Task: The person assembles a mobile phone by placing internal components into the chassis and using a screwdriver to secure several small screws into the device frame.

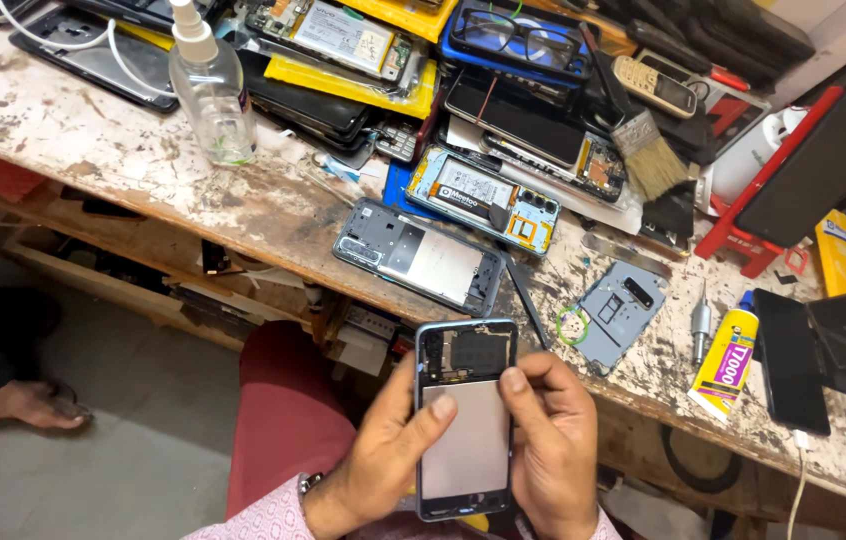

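Observation:
Both hands hold an opened phone frame (pixel 465 440) over my lap, just in front of the workbench edge. Its inside shows a grey metal plate below and a dark upper part with a camera cutout. My left hand (pixel 383 465) grips the left side, thumb lying on the grey plate. My right hand (pixel 550 450) grips the right side, thumb pressing near the top of the plate.
The worn workbench (pixel 93 150) carries another phone frame (pixel 418 257), an opened phone with battery (pixel 483 200), a grey back cover (pixel 618 312), a yellow glue tube (pixel 726 360), a spray bottle (pixel 211 90), a brush (pixel 648 150), glasses (pixel 518 38) and several stacked phones. Someone's bare foot (pixel 18 403) rests on the floor at left.

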